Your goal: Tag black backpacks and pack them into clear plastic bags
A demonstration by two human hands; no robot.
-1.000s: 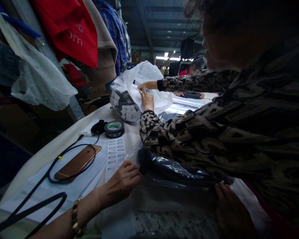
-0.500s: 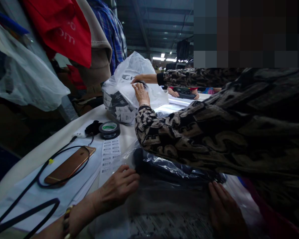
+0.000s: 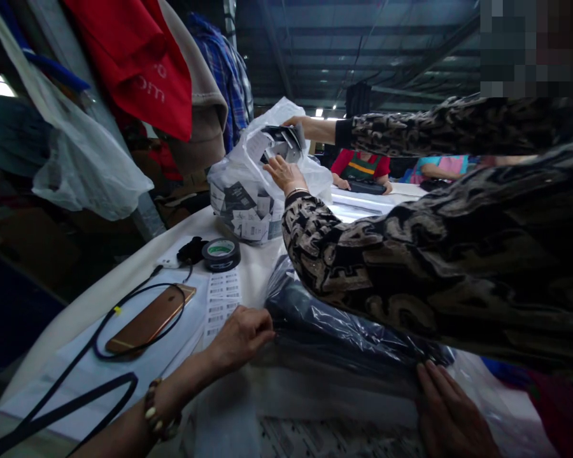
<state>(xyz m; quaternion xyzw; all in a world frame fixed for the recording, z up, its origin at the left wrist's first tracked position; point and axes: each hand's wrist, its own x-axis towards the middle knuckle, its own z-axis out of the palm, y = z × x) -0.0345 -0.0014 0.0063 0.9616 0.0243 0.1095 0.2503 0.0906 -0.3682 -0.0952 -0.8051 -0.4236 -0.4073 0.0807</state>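
Dark folded item point(image 3: 310, 312), fabric by the look of it, lies on the white table point(image 3: 255, 270) in front of the wearer, inside a clear plastic bag point(image 3: 363, 336). Bag runs slantwise between the wearer's two hands; glare along its creases.

Left hand point(image 3: 242, 334): at the bag's near left corner. Fingers curled inward, thumb close against them; whether a fold of plastic is pinched there I can't make out. Beaded bracelet point(image 3: 155, 410) at the wrist.

Right hand point(image 3: 451, 407): at the near right end. Fingers extended and close together, tips resting on the plastic, not wrapped round anything; thumb unclear in shadow.

Just left of the bag: barcode label sheet point(image 3: 223, 296), its lower part beside the left hand. Beyond it, black tape roll point(image 3: 221, 254), lying flat. Farther left, copper-coloured phone point(image 3: 148, 321) on white papers point(image 3: 81, 359), a loop of black cable point(image 3: 96, 334) over it.

Patterned sleeve point(image 3: 363, 254) of a co-worker crosses above the bag. Both the co-worker's hands point(image 3: 286, 175) are at the mouth of a white plastic bag point(image 3: 318, 177) holding printed tags point(image 3: 251, 226).
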